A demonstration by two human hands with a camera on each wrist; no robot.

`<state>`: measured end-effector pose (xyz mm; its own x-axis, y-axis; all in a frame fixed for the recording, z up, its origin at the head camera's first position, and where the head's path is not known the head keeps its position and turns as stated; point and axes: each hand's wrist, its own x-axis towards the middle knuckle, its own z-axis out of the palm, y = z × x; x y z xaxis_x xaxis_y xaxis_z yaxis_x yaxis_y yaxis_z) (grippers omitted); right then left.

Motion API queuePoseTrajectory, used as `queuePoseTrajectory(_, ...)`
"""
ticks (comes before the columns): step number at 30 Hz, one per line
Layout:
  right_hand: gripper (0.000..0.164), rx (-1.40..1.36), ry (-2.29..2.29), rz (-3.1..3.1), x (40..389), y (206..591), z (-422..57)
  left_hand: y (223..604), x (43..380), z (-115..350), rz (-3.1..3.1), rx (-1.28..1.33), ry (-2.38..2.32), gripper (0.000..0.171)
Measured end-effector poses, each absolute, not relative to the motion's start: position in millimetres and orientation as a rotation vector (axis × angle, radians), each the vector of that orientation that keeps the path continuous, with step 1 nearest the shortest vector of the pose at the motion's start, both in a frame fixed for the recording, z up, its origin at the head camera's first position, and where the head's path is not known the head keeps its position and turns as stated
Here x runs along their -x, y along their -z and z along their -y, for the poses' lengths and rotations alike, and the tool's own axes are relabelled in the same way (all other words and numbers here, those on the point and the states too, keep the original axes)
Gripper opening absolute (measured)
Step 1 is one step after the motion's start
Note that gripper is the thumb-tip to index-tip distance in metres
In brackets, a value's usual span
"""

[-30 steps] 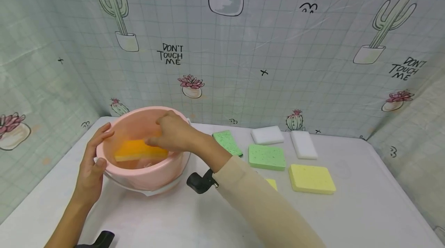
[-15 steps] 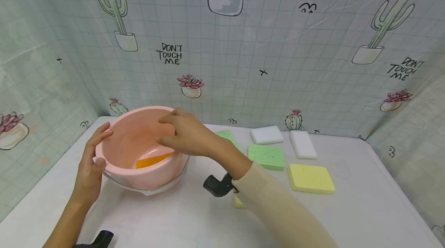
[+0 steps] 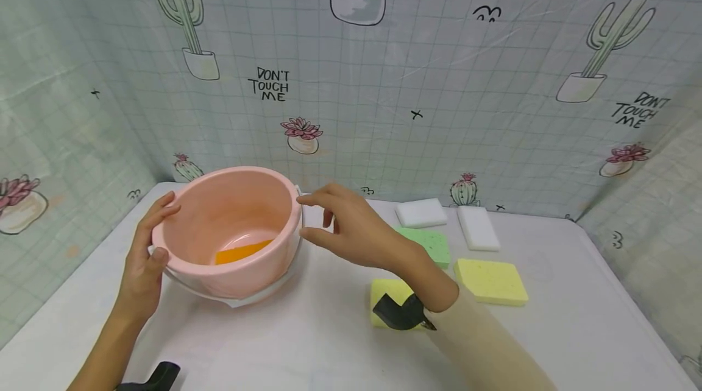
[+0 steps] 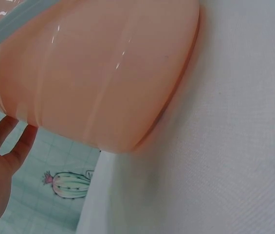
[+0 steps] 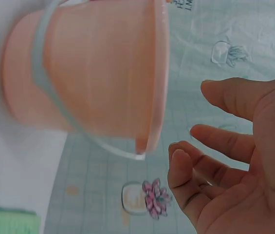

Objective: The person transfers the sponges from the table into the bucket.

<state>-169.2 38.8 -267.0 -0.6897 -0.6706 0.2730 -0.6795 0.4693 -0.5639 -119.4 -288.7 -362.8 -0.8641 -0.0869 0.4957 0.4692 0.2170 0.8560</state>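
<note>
A pink bucket (image 3: 219, 281) stands at the left of the table, its white handle (image 5: 62, 105) hanging down outside. My left hand (image 3: 144, 263) holds the bucket's left side, thumb on the near outer wall and fingers at the rim. In the left wrist view, fingers (image 4: 23, 146) touch the bucket's wall. Inside lies an orange sponge (image 3: 241, 252), partly hidden by the near rim. Just right of the bucket, my right hand (image 3: 356, 226) hovers with nothing in it. Its fingers are loosely bent, thumb apart, as the right wrist view also shows.
Two white sponges (image 3: 421, 213) lie at the back right. A green sponge (image 3: 433, 246) is partly behind my right wrist. One yellow sponge (image 3: 490, 281) lies to the right; another yellow sponge (image 3: 386, 293) sits under the black wrist mount (image 3: 403, 313). A patterned curtain (image 3: 351, 86) hangs behind.
My right hand has let go of the orange sponge inside the bucket and moved out to the right, past the rim. The left hand stays on the bucket.
</note>
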Motion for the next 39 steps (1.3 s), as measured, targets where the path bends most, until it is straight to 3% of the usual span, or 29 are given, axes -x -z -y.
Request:
queuePoseTrajectory(12,0.047,-1.186,-1.085,2.611,159.7,304.7,-87.0,364.6,118.7,289.5,2.031,0.358,1.727,0.064)
queuePoseTrajectory(26,0.039,-1.117,-1.197,2.653,139.9,374.1,-136.1,363.8,119.3,290.0,2.072,0.354,1.664,0.062)
queuePoseTrajectory(39,0.033,-0.963,-1.090,2.593,116.4,395.1,-173.0,365.0,119.6,291.1,2.069,0.347,1.673,0.062)
